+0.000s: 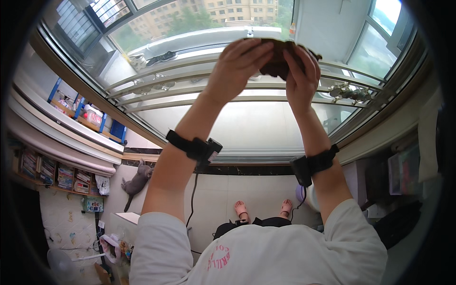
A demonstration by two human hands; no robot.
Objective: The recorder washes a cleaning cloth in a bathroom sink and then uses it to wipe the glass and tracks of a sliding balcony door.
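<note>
Both my arms are raised towards a wide glass window. A dark brown, bunched item, perhaps cloth (278, 64), is held up between my hands. My left hand (242, 60) grips its left end with the fingers over the front. On its right part my right hand (302, 71) is closed, fingers bent over it. The item's exact kind cannot be told. Behind and below it several metal rails (199, 76) run across the glass. Each forearm wears a black strap with a small device and a cable.
Metal clips (351, 93) hang at the rails' right end. Shoes (162, 58) stand beyond the glass on the left. A grey cat (137, 181) lies on the floor at left, near a bookshelf (66, 178). A purple-rimmed container (301, 192) is near my right foot.
</note>
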